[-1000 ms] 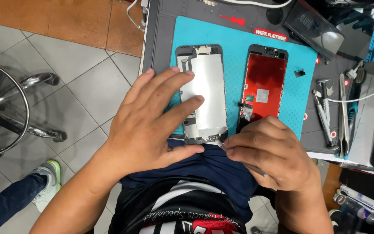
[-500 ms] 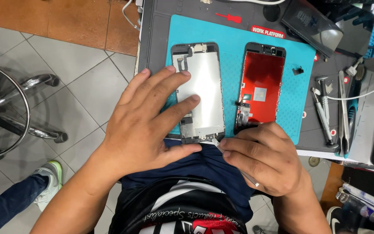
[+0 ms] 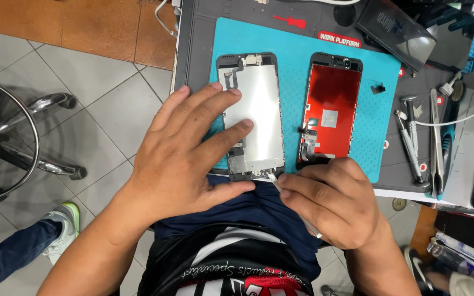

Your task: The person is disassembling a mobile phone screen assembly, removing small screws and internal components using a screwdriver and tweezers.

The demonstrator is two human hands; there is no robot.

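L hand (image 3: 185, 159) flat, fingers spread, pressing on the silver-backed phone screen assy (image 3: 253, 104) lying on teal mat (image 3: 297, 46). R hand (image 3: 333, 200) closed around thin metal tool (image 3: 274, 180), tip at assy's bottom edge. Red-backed screen (image 3: 331, 112) just beside, on same mat. Tweezers (image 3: 433, 137) well apart to the right.

A dark grey workbench (image 3: 198, 38) stands over a grey tiled floor (image 3: 100, 104). On it lies a teal work mat (image 3: 292, 41). Two phone screen assemblies rest side by side on the mat: a silver-backed one (image 3: 256, 104) on the left and a red-backed one (image 3: 333, 93) on the right. A small black part (image 3: 379, 87) sits near the mat's right edge. Beyond the mat lie tweezers (image 3: 433, 137) and screwdrivers (image 3: 410, 140).
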